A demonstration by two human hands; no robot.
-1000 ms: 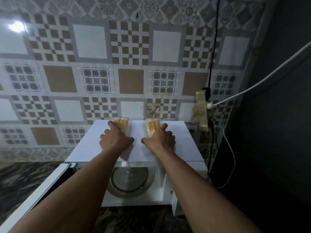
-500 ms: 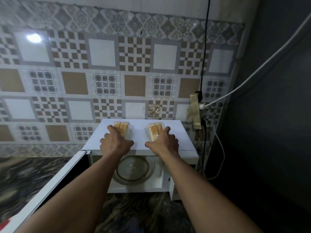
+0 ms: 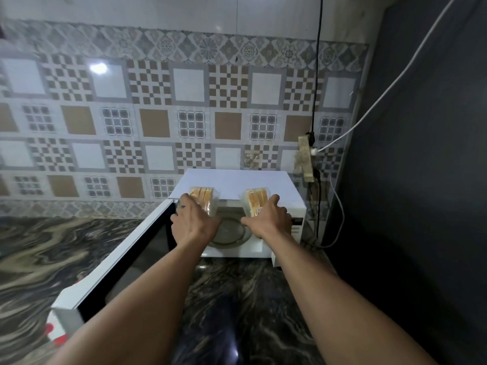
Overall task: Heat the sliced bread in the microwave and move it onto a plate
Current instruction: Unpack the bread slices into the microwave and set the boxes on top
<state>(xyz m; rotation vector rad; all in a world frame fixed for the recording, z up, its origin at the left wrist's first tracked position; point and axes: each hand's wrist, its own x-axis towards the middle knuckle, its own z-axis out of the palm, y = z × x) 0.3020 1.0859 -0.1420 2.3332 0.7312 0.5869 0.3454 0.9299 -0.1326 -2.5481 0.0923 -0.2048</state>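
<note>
Where the flat white top of the microwave (image 3: 237, 184) ends at its front edge, two packs of sliced bread are gripped, each wrapped in clear, glossy plastic: the left pack (image 3: 204, 197) by the left hand (image 3: 193, 225), the right pack (image 3: 254, 204) by the right hand (image 3: 271, 219). The fingers (image 3: 184, 200) of both hands are curled round the packs' outer sides, with the thumbs toward the middle. Tan, square-cut slices are seen on edge through the wrap. Both packs overhang the open cavity, in which a round glass turntable (image 3: 232, 233) is seen; whether they touch the top cannot be told. The dark-windowed door (image 3: 123, 262) is swung out to the left, over the veined, polished stone desk (image 3: 237, 299). To the right, room is narrowed by a dark wall (image 3: 421, 180), a power strip (image 3: 305, 159) and a white cable (image 3: 382, 98).
</note>
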